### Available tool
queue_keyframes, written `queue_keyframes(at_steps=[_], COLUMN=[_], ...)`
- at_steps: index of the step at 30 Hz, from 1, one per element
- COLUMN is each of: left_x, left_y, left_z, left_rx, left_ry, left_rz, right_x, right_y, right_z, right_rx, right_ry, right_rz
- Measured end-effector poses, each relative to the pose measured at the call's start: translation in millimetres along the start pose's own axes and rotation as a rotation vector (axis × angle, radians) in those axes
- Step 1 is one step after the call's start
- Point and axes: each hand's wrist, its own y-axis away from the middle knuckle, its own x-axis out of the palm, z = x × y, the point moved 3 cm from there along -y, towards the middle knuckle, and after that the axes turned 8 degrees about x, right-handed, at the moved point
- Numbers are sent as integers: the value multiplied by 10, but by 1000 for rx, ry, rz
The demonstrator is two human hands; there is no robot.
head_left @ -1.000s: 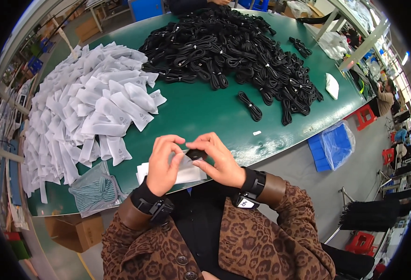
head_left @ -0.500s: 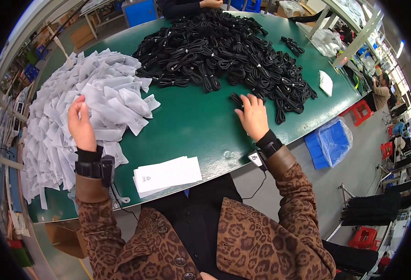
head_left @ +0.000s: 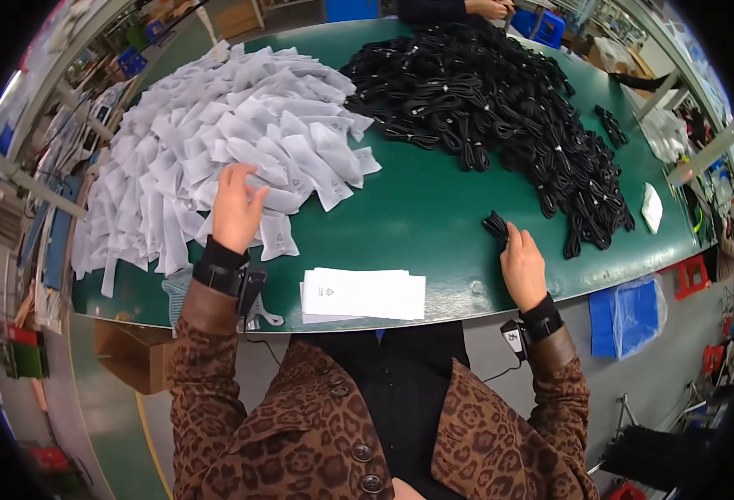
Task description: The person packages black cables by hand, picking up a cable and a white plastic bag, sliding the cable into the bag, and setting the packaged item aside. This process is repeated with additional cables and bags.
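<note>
My right hand [head_left: 523, 267] pinches a coiled black cable [head_left: 495, 223] between thumb and fingers, above the table between the cable heap and the near edge. A big heap of tied black cables [head_left: 488, 100] lies beyond it. My left hand [head_left: 237, 212] hovers at the near side of a large pile of white pouches [head_left: 192, 142]; its fingers are apart and I see nothing in them. Many of these pouches look filled. Between my hands, by the near edge, rests a small stack of flat white pouches [head_left: 375, 293].
The green table [head_left: 417, 212] carries everything. One cable bundle [head_left: 610, 127] and a white item [head_left: 651, 208] lie at the right. A co-worker's hand [head_left: 490, 8] shows at the far edge. Below the right edge stands a blue bin [head_left: 621, 321] with clear plastic; a cardboard box [head_left: 137, 354] is lower left.
The whole view has swung, so the table's things sit further right. My right hand has drawn the cable out of the heap toward me. My left hand stays by the pouch pile.
</note>
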Motion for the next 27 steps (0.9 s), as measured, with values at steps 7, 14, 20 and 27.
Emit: queue_keyframes(at_steps=[7, 14, 20, 27], left_x=[75, 280, 372, 153], left_y=[-526, -653, -725, -973], left_z=[907, 1740, 1466, 1383], left_rx=[234, -361, -289, -53], left_ry=[-236, 422, 280, 338], left_rz=[-66, 212, 195, 45], right_x=[-51, -43, -32, -34], right_y=[45, 50, 78, 59], right_z=[103, 182, 141, 157], right_rx=[3, 30, 62, 50], right_ry=[-102, -188, -174, -188], right_rz=[-25, -66, -59, -64])
